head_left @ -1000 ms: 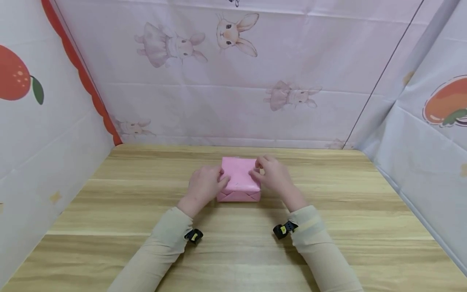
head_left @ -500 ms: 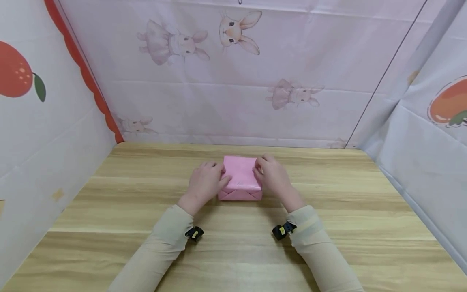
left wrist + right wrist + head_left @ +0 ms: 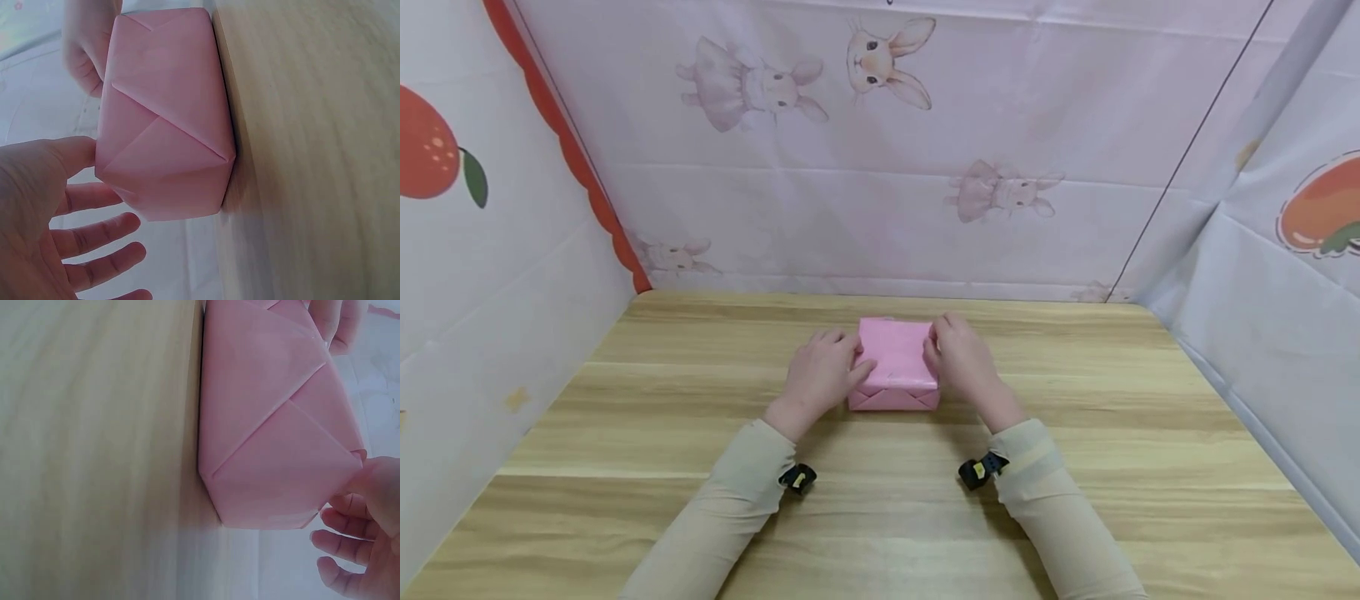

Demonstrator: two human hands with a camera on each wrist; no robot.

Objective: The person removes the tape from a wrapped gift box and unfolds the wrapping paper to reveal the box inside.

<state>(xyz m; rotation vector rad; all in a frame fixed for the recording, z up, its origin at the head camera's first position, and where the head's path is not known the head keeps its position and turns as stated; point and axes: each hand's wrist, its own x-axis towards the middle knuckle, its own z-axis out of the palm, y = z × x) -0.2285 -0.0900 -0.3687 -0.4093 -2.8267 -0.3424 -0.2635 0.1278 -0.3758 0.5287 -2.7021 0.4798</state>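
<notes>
A box wrapped in pink paper (image 3: 895, 354) rests on the wooden table, with triangular folds on its near end. My left hand (image 3: 820, 375) holds its left edge, thumb on the top and index finger against the side. In the left wrist view the other fingers of the left hand (image 3: 31, 212) are spread, away from the pink box (image 3: 169, 94). My right hand (image 3: 964, 360) pinches the right top edge. The right wrist view has the right hand's thumb at a corner of the pink box (image 3: 269, 419), with the other fingers loosely bent beside it.
The wooden table (image 3: 880, 517) runs back to a wall cloth printed with rabbits (image 3: 880, 208). White side cloths with fruit prints stand at left (image 3: 512, 292) and right (image 3: 1285, 333). Both wrists carry black cameras.
My right thumb has drawn back from the box's top towards its right edge. The left hand stays at the left edge, and the box has hardly moved.
</notes>
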